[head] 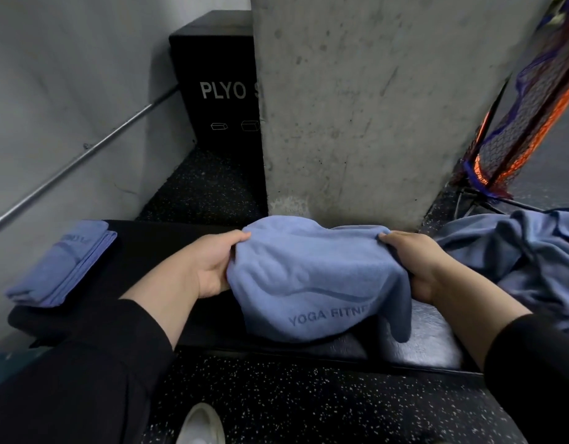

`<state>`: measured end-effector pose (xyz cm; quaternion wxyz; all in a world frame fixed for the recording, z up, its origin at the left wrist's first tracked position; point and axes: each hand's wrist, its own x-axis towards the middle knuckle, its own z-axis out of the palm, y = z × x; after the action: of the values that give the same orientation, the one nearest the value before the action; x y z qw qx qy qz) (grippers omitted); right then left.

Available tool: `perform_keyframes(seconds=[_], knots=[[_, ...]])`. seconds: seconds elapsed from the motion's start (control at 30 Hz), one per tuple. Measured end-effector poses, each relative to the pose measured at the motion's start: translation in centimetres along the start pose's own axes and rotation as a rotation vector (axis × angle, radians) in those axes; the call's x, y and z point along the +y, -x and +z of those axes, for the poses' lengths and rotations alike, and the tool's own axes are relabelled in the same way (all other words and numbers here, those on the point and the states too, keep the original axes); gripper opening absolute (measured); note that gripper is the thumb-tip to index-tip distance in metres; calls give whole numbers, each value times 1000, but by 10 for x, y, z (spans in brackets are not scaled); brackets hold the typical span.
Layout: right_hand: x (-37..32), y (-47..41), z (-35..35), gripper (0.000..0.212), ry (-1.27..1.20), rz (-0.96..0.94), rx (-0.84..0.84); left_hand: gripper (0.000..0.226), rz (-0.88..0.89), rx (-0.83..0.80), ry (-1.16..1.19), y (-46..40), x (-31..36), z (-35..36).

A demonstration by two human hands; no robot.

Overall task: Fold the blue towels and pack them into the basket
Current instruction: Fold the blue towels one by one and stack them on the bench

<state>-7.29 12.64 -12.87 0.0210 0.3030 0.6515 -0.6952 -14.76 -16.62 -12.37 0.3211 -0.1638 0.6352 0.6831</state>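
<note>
A blue towel [315, 283] printed "YOGA FITNE" hangs between my two hands above a black padded bench [148, 251]. My left hand [212, 264] grips its left edge, thumb on top. Gripping the right edge is my right hand [414, 267]. The towel's lower part drapes onto the bench front. A folded blue towel [62, 264] lies at the bench's left end. A heap of loose blue towels [517, 261] sits at the right. An orange and purple mesh basket [526, 123] leans at the far right.
A concrete pillar [373, 107] rises directly behind the bench. A black plyo box [219, 84] stands behind it on the left, beside a grey wall with a metal rail [84, 155]. Speckled black floor [308, 405] and my white shoe [200, 424] are below.
</note>
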Motion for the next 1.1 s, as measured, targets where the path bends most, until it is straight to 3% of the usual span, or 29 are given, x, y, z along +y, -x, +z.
perform_keyframes(seconds=[0.17, 0.3, 0.4, 0.5, 0.67, 0.77, 0.9, 1.1], knots=[[-6, 1, 5, 22, -68, -50, 9, 29, 194, 62, 113, -11, 4, 12], [-26, 4, 4, 28, -309, -301, 36, 40, 441, -45, 226, -10, 19, 38], [-35, 8, 0, 37, -475, -360, 8, 40, 581, -68, 328, -13, 34, 55], [-28, 10, -6, 35, -385, -318, -12, 38, 470, 48, 256, -21, 28, 61], [-15, 5, -18, 25, -303, -141, 23, 30, 328, 25, 189, -18, 18, 56], [-10, 1, -21, 34, -260, -30, 15, 27, 290, 17, 225, -15, 22, 48], [-3, -2, -18, 30, -157, 27, -72, 24, 163, 123, 132, -22, 9, 40], [10, -16, -7, 34, -198, 78, -105, 26, 157, 278, -52, -50, -6, 35]])
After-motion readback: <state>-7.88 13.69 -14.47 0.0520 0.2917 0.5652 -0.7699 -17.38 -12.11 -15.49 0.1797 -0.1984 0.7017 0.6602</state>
